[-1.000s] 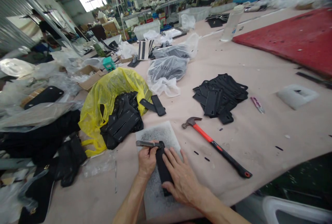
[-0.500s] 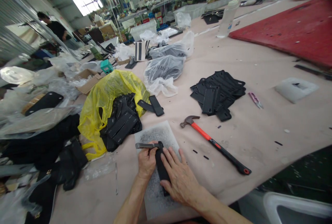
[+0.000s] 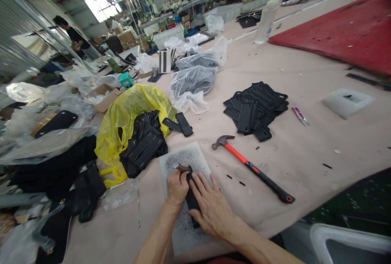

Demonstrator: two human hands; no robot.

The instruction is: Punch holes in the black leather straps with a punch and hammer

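While L hand (image 3: 177,188) curls tight round metal tool (image 3: 184,168), R hand (image 3: 211,208) lies splayed on blk strip (image 3: 191,199).

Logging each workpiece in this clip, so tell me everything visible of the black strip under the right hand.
The black strip is long, narrow and flat, with a dull surface resembling leather or a synthetic. It lies on a pale, dark-speckled board, its far end angled slightly left. The right hand spreads over its right side, hiding part of it. The left hand, beside its far end, holds a metal tool; whether that touches the strip is unclear.
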